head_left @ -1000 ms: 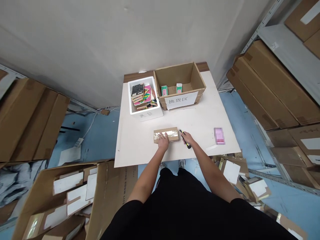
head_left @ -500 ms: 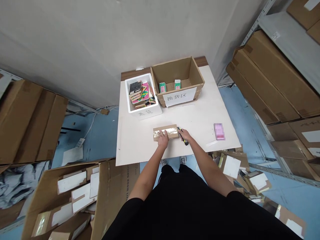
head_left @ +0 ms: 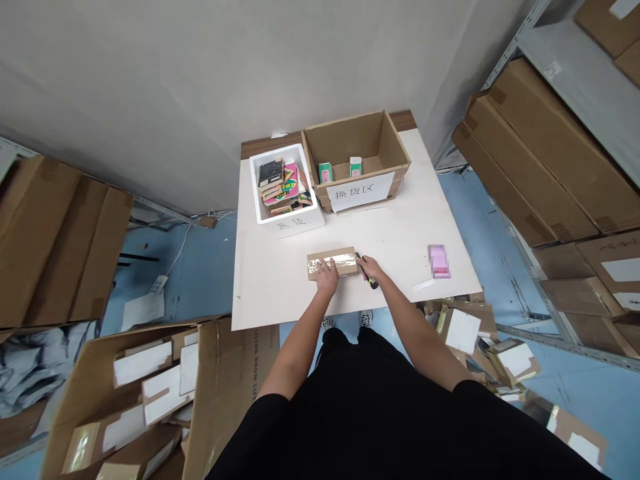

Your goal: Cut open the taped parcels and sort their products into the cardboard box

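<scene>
A small cardboard parcel (head_left: 345, 262), with shiny clear tape along its top, lies on the white-topped table (head_left: 280, 283). My left hand (head_left: 327, 275) rests on the parcel's top near its left half, fingers spread. At the parcel's right end, my right hand (head_left: 370, 268) is closed around a black and yellow utility knife (head_left: 373, 284). The knife's front end is close to the parcel's right edge; I cannot tell whether the blade touches the cardboard.
Behind the parcel stand a white foam box (head_left: 303, 225) of small packs and books, and a labelled cardboard box (head_left: 399, 181) holding two green-white packs. A pink, pixelated item (head_left: 439, 261) lies at right. Large cartons of parcels (head_left: 207, 373) and shelves (head_left: 555, 63) flank the table.
</scene>
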Available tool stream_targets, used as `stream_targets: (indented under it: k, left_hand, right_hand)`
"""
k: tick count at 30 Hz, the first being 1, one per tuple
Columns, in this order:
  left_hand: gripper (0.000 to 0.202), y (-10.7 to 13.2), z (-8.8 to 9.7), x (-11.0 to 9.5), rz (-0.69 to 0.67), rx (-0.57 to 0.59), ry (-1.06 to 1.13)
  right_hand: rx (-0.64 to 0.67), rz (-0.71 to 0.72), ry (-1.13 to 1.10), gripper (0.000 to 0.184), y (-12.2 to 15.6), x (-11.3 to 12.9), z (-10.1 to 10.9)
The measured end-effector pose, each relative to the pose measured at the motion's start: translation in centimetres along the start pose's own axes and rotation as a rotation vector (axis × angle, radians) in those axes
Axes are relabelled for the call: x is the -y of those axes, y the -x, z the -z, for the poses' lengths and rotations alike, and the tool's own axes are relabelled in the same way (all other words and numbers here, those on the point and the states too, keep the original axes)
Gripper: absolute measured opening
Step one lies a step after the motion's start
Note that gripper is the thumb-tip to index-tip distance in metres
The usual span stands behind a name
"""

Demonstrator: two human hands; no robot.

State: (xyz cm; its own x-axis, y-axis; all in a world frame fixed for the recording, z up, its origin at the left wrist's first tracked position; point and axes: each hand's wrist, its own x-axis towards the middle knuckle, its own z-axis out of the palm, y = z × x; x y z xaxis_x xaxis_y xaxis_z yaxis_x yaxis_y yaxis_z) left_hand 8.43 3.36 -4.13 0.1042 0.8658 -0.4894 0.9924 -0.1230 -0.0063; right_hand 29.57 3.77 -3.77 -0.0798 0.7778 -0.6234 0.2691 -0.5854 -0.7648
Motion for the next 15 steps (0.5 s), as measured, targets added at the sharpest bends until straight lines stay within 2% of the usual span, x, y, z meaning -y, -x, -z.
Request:
stream_targets:
  k: [8,13,15]
  left_hand:
    - [0.077,0.1,-0.1,-0.2,0.009,-0.010,-0.012]
    - [0.078,0.2,-0.1,0.0,-0.001,-0.016,-0.011]
    - [0.080,0.1,-0.1,0.2,0.000,-0.015,-0.003]
  right_hand:
    - [0.029,-0.065,0.126,0.031,0.1,0.7,0.6]
    - [0.107,-0.050,0.190,0.029,1.5,-1.4,0.8]
    - [0.085,-0.032,0.173,0.028,1.9,-2.8,0.9]
